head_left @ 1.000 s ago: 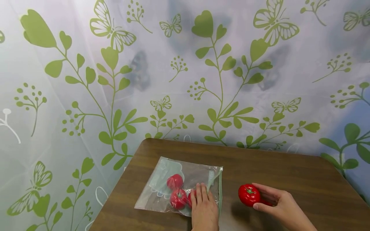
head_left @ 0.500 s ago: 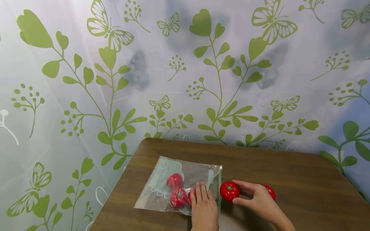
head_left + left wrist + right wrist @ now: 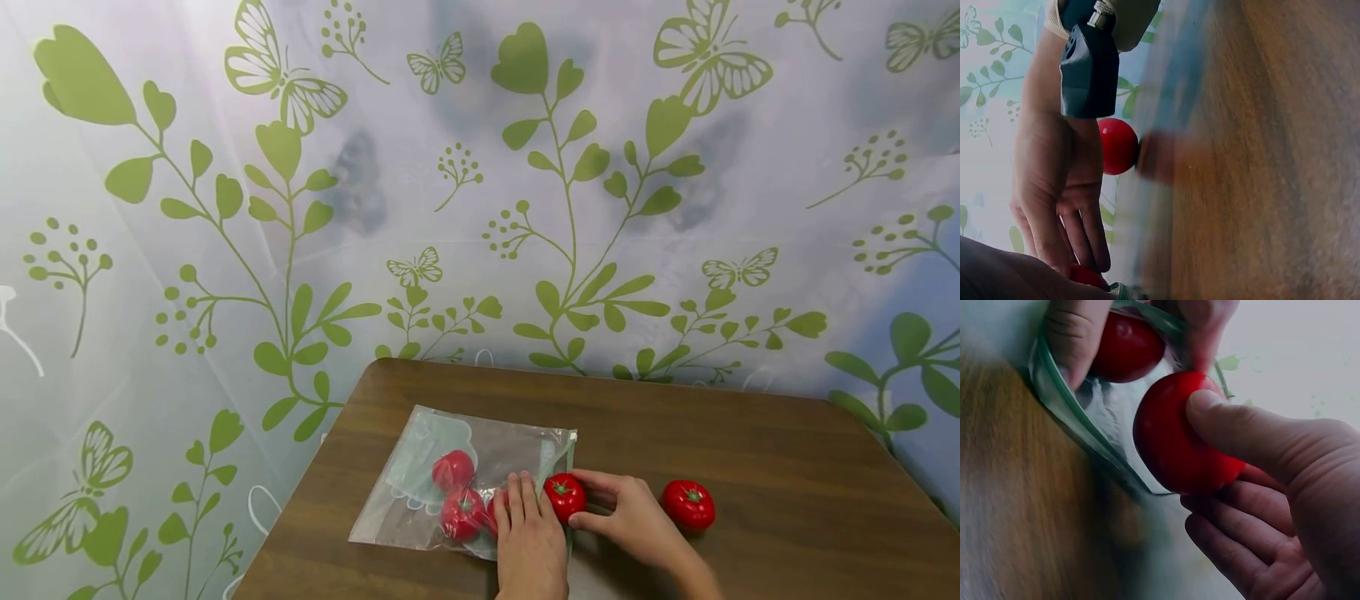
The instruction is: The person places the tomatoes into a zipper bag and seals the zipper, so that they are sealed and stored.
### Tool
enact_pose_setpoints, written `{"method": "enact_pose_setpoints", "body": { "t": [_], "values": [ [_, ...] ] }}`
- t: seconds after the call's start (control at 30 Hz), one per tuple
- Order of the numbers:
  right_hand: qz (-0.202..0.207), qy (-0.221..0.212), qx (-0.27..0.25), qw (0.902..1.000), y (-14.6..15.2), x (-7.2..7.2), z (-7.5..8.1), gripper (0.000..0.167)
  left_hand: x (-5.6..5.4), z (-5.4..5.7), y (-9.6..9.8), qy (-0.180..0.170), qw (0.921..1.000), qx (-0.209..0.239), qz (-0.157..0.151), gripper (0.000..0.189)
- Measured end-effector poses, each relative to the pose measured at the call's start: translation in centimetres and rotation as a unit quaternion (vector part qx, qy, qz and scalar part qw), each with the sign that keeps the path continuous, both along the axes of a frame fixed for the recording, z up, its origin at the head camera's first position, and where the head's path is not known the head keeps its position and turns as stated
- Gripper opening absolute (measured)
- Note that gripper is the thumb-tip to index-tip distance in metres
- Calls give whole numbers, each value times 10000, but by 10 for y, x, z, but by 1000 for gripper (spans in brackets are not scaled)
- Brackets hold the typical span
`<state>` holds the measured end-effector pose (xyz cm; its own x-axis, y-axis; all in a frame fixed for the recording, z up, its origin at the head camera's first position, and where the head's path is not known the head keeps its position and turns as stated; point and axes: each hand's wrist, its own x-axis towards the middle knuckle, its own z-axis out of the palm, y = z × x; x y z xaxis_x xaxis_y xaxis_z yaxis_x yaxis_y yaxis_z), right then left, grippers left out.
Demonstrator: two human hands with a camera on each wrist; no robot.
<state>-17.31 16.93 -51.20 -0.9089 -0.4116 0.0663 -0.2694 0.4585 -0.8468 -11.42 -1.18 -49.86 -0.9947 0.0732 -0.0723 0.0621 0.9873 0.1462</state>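
My right hand [image 3: 628,517] pinches a red toy tomato [image 3: 565,497] with a green stem between thumb and fingers. The tomato is at the mouth of a clear zip bag [image 3: 510,442]. My left hand [image 3: 531,540] rests on the bag beside that mouth, its fingers straight. In the right wrist view, the left thumb [image 3: 1072,344] lies at the green-edged opening [image 3: 1079,428]. A red tomato [image 3: 1127,349] shows inside, near the left hand. Two more red tomatoes, one upper [image 3: 453,472] and one lower [image 3: 463,514], lie deeper in the bag.
Another red tomato [image 3: 688,504] sits on the brown wooden table [image 3: 780,467], to the right of my right hand. A curtain [image 3: 637,208] with green leaves and butterflies hangs behind the table. A dark camera mount [image 3: 1090,72] is on the right wrist.
My right hand has carried its tomato leftward to the bag's mouth. The tomato left behind on the table has come into full view. The left hand has stayed on the bag.
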Motion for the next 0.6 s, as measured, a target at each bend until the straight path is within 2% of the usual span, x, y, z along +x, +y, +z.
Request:
{"method": "enact_pose_setpoints", "body": {
  "t": [0.1,0.37,0.6],
  "values": [
    [-69,77,101,9999,-6,-2,-2,70,0,1,0,-22,10000,-36,-9,94],
    [-251,705,443,9962,-21,-2,-7,64,3,0,0,406,9988,-263,-17,93],
    [-329,879,1075,9898,-18,3,5,64,2,-1,0,428,9986,-294,-33,94]
  ]
}}
